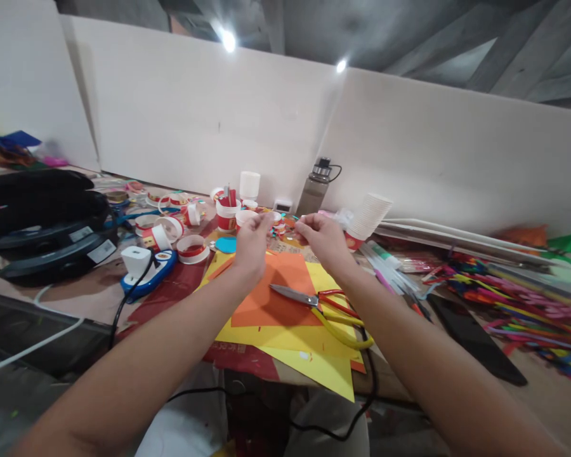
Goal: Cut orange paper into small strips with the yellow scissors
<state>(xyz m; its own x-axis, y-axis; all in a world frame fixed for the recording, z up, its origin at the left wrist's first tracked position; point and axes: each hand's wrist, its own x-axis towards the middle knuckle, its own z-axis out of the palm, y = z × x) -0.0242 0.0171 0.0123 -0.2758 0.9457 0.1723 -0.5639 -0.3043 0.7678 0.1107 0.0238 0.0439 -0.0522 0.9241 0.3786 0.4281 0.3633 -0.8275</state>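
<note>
Both hands are raised above the far part of the table, a short gap between them. My left hand (254,244) is closed, fingertips pressed together beside small red and white paper pieces; anything in the pinch is too small to name. My right hand (321,238) is also closed, with thumb and forefinger together near a small blue-green bit. What it holds cannot be made out. Below them, orange paper (266,308) lies on yellow sheets (314,368). Scissors (309,298) with red and yellow handles rest on the paper, blades pointing left.
Cut paper cups (190,251), a blue power strip (150,279) and black headgear (52,222) are at left. A bottle (314,187) and stacked cups (368,219) stand behind. Markers (385,266), a black phone (476,336) and colourful pipe cleaners (542,311) lie at right.
</note>
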